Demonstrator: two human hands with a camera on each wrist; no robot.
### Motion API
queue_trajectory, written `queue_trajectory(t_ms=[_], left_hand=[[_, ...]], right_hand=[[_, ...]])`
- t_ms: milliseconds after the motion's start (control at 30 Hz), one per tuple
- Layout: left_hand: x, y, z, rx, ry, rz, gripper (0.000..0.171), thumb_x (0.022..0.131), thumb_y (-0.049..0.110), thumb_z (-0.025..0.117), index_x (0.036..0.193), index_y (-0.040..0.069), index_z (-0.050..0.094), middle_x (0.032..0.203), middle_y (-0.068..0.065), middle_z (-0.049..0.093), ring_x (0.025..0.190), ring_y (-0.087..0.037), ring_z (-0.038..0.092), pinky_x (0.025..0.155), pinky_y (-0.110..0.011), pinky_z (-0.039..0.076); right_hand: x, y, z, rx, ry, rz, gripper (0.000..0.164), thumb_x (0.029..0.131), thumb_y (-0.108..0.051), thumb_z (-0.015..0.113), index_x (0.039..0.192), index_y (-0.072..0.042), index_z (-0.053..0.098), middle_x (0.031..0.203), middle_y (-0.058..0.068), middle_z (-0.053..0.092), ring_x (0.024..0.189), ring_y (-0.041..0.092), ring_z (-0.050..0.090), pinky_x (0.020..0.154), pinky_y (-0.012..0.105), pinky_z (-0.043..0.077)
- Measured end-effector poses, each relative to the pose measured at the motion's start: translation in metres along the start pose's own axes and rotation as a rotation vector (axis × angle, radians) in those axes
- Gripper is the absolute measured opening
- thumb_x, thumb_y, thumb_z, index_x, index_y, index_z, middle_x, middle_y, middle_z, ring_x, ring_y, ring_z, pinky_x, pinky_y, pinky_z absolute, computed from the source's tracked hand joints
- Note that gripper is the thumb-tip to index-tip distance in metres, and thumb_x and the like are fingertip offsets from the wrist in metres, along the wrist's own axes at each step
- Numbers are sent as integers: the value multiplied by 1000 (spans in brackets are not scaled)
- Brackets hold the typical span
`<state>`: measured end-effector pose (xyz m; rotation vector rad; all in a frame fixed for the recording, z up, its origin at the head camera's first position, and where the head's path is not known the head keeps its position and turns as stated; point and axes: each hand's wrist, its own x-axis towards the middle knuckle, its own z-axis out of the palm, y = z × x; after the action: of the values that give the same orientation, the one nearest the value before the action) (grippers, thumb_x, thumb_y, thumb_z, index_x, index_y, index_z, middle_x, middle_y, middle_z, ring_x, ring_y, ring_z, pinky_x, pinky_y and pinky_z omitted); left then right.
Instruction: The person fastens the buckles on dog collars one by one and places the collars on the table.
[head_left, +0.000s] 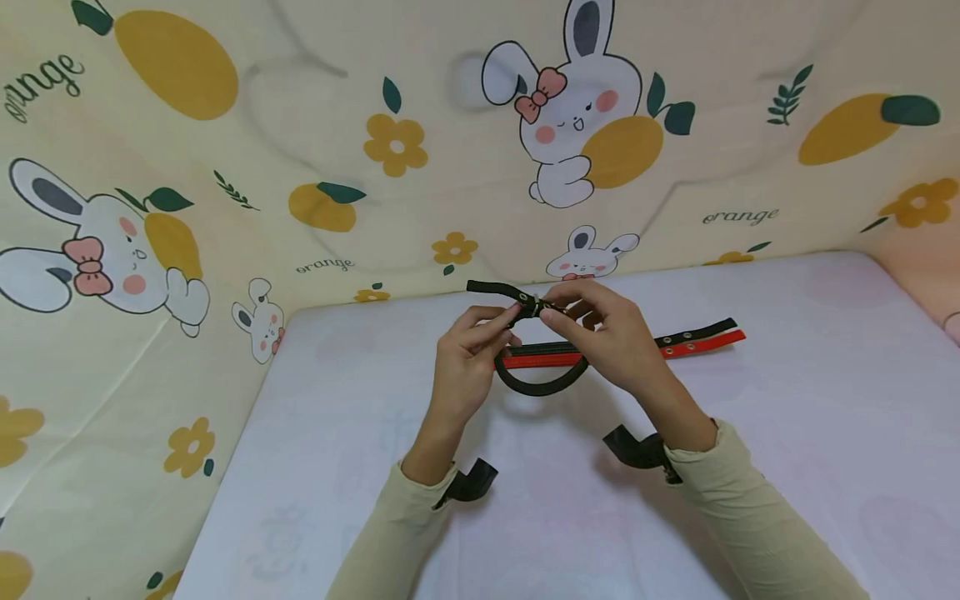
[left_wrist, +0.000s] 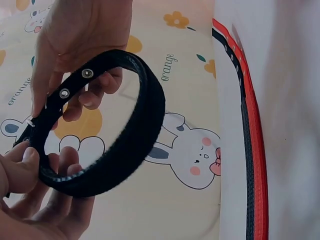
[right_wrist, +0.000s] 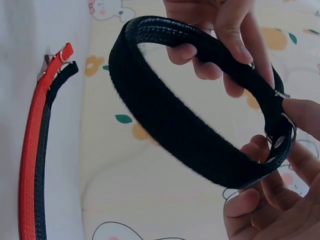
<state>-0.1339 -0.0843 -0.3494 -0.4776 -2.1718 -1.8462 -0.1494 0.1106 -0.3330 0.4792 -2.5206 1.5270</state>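
Head view has the left hand [head_left: 467,358] and right hand [head_left: 611,335] pinching a looped black collar [head_left: 540,389] above the white surface [head_left: 300,433]. The step appears to be buckling; the next move likely calls for steady fingertips. Only the right wrist view shows the red collar's [right_wrist: 31,150] metal fittings [right_wrist: 48,59].

Black in the grip, this looped strap [left_wrist: 142,140], its eyelets [left_wrist: 64,93] silver! Below the grip, a red strap [left_wrist: 256,150] beside a black strap [left_wrist: 247,150], white tabletop [head_left: 322,433]; beyond, cream backdrop [head_left: 450,192] printed with golden flowers [head_left: 396,147] and white rabbits [head_left: 555,133].
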Motion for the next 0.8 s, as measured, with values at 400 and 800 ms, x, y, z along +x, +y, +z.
queue_trajectory(t_ms=[400, 800], left_hand=[[1, 0, 1, 8, 42, 41, 30, 90, -12, 61, 117, -3, 71, 110, -20, 61, 83, -31, 70, 71, -35, 61], [3, 4, -5, -44, 123, -77, 32, 88, -12, 65, 119, -5, 68, 109, -23, 65, 95, -34, 70, 80, -29, 61]], right_hand=[[1, -1, -3, -27, -53, 38, 29, 94, -40, 67, 119, -24, 66, 105, 1, 70, 87, 18, 61, 77, 33, 49], [3, 2, -16, -105, -152, 50, 34, 96, -32, 66, 126, -15, 66, 114, 7, 73, 90, 25, 69, 74, 33, 53]])
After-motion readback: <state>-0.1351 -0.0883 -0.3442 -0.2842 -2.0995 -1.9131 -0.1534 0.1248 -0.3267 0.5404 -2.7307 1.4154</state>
